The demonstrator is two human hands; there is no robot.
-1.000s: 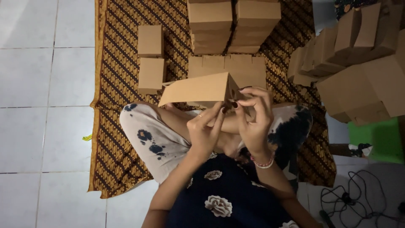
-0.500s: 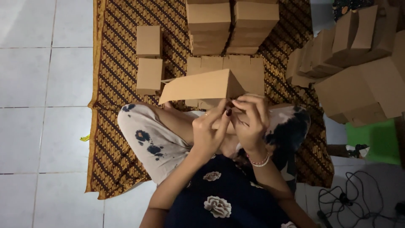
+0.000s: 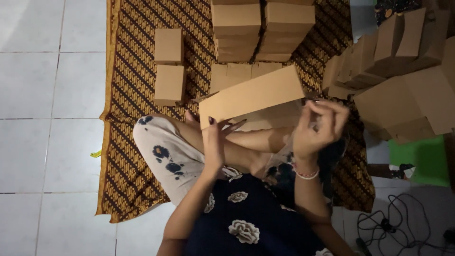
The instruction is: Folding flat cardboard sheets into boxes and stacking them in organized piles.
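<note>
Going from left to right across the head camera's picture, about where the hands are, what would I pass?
White tiled floor → patterned brown mat → left hand on the flat cardboard box → right hand → heap of folded cardboard boxes.

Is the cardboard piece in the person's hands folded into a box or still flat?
Cannot tell: the cardboard piece shows one flat face, held at its ends by left hand and right hand.

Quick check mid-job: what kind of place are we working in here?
Probably a home floor used for box folding: white tiled floor, a brown patterned cloth spread as a mat, and stacks of cardboard boxes around the seated person.
</note>
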